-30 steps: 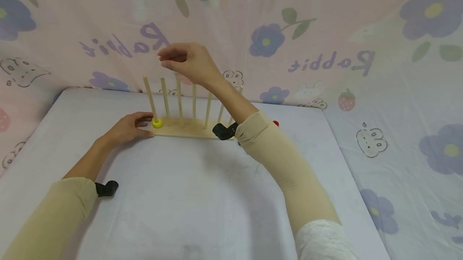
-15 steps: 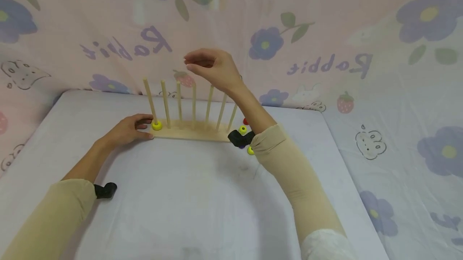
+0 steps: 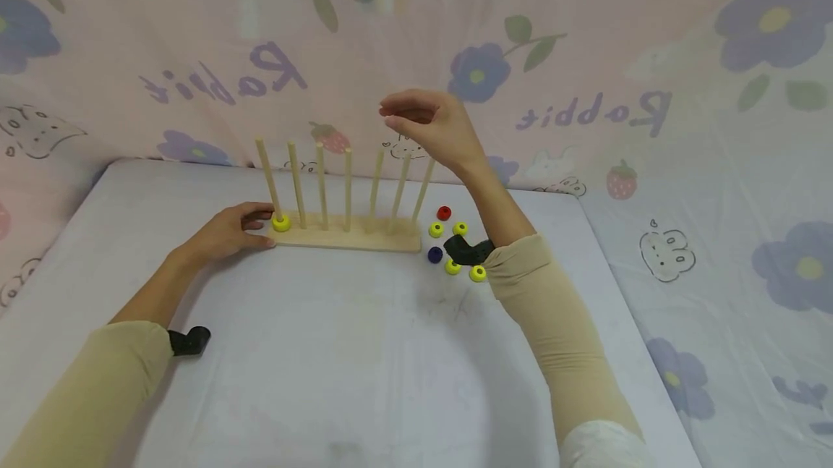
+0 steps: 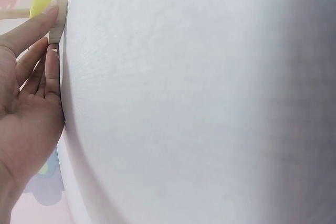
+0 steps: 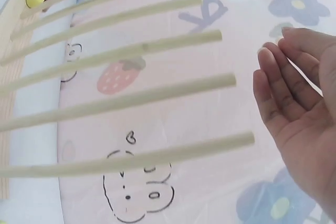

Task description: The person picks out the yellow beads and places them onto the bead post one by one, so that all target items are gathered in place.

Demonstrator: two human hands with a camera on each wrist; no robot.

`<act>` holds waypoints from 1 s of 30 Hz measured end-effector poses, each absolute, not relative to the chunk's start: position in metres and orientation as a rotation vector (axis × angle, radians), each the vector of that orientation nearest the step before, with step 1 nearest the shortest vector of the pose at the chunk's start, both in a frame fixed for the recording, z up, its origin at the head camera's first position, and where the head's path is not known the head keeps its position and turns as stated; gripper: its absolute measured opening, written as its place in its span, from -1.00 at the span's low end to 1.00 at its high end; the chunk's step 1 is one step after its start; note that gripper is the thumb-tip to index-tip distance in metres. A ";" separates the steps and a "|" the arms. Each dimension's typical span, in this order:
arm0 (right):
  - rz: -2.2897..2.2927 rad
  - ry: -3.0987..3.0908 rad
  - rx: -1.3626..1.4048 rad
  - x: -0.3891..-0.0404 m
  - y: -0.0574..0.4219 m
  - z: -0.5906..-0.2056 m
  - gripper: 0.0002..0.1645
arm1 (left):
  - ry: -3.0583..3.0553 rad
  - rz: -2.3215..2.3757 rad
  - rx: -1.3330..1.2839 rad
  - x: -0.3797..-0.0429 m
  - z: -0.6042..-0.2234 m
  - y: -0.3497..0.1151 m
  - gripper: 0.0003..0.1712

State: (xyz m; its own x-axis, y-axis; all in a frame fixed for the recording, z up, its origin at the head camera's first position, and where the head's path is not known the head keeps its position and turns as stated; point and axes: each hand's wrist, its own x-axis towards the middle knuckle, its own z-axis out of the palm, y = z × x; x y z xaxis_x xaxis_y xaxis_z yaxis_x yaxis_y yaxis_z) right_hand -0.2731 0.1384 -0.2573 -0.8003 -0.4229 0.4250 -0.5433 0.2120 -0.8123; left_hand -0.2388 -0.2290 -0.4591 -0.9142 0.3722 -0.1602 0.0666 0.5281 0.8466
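Observation:
A wooden peg board (image 3: pixel 345 238) with a row of upright pegs stands on the table. My left hand (image 3: pixel 224 233) holds its left end, and the left wrist view shows the thumb (image 4: pixel 37 27) on the board's edge beside a yellow bead (image 4: pixel 41 4). That yellow bead (image 3: pixel 281 223) sits at the foot of the leftmost peg (image 3: pixel 270 179). Raised above the right end of the board, my right hand (image 3: pixel 432 124) has nothing in it. In the right wrist view its fingers (image 5: pixel 286 85) are loosely bent, past the tips of the pegs (image 5: pixel 226 81).
Right of the board lie loose beads: a red bead (image 3: pixel 444 213), a dark blue bead (image 3: pixel 434 255) and several yellow ones, such as the yellow bead (image 3: pixel 478 273) at the front. A patterned cloth (image 3: pixel 573 19) hangs behind the white table (image 3: pixel 312 352).
My right hand has moved rightward over the pegs, from near the left ones to the right end. The loose beads have come out from behind the right forearm. My left hand stays put.

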 end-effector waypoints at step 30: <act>1.587 -2.331 0.696 -0.234 0.230 -0.299 -0.71 | 2.461 1.333 0.350 -0.237 -0.458 -0.227 -0.09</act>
State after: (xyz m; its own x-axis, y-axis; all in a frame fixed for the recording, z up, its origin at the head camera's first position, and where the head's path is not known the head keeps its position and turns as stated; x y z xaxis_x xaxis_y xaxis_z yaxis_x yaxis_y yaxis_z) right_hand -0.2340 0.2302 -0.2994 -0.8589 -0.2510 0.4464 -0.5074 0.2981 -0.8085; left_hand -0.2373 -0.2271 -0.4584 -0.9189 0.3600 -0.1612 0.0617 0.5348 0.8427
